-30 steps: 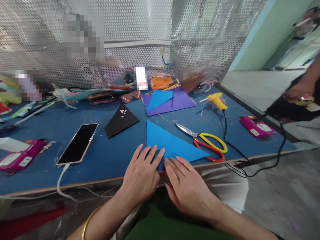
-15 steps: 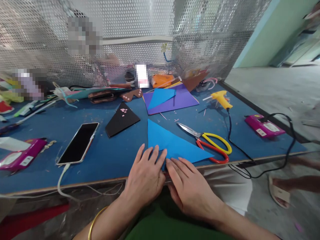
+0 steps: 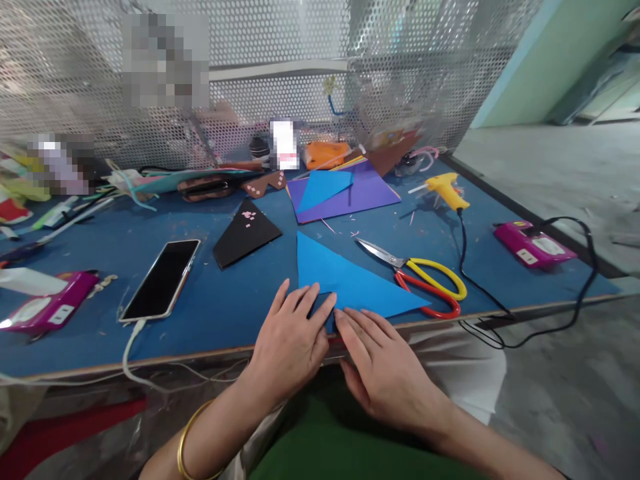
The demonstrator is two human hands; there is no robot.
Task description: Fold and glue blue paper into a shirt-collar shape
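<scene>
Both hands are lying flat at the near edge of the blue counter (image 3: 215,313): the left hand (image 3: 290,343) and right hand (image 3: 385,370) are pressing the bright blue paper triangle (image 3: 345,280), with yellow-and-red-handled scissors (image 3: 425,283) lying just beside it.

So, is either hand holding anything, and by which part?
Nothing is gripped: the left hand and right hand lie flat, fingers pressing the blue paper triangle at its near corner onto the table.
</scene>
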